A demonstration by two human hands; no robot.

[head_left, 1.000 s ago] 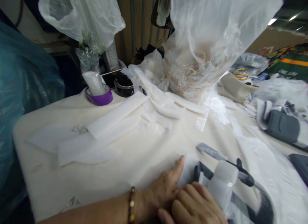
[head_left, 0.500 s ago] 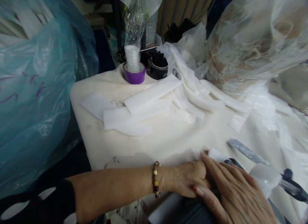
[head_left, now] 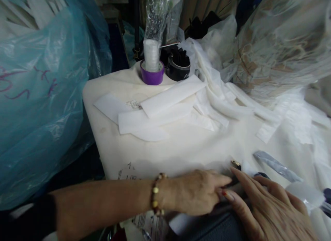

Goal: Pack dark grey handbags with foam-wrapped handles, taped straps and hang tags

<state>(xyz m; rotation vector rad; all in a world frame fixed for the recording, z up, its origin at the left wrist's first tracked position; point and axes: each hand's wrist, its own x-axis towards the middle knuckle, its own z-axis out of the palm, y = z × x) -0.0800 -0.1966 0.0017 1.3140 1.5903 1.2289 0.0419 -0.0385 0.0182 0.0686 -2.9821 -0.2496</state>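
Observation:
At the lower edge lies a dark leather-like item [head_left: 219,229], mostly covered by my hands. A small gold-coloured metal fitting [head_left: 236,164] shows at its far side. My left hand [head_left: 192,192], with a beaded bracelet [head_left: 156,194] at the wrist, is curled at the item's left edge, index finger reaching forward; what its fingers pinch is hidden. My right hand [head_left: 276,210] rests over the item, fingers stretched out, thumb apart and close to my left fingertips. White sheet material [head_left: 181,223] pokes out below my left hand.
White foam strips [head_left: 173,96] lie on the pale table [head_left: 124,154]. Behind them stand purple tape [head_left: 152,77] holding stacked cups and a black roll [head_left: 178,70]. A big blue plastic bag [head_left: 51,106] fills the left; clear plastic wrapping [head_left: 284,44] bulges at the right.
My left hand has drawn a little left and down, away from under my right hand, its fingers now curled. My right hand has moved slightly right. The gold fitting shows more.

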